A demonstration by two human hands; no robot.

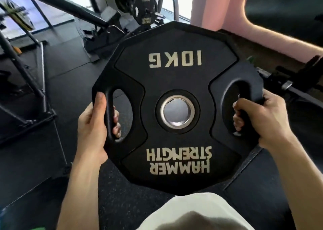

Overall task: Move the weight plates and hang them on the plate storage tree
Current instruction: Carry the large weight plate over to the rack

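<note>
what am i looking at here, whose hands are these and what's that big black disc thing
There is no machine here. A person wears a camera on their head, so this single picture looks forward and down at their own two bare hands in a gym.

The left hand and right hand each grip a handle cut-out on opposite sides of a black weight plate, holding it up above the dark rubber floor. Its lettering, 10KG and HAMMER STRENGTH, reads upside down from here, and a metal-ringed hole sits in its middle.

Farther back, another plate hangs on a peg, with dark metal gym frames to the left.
</note>
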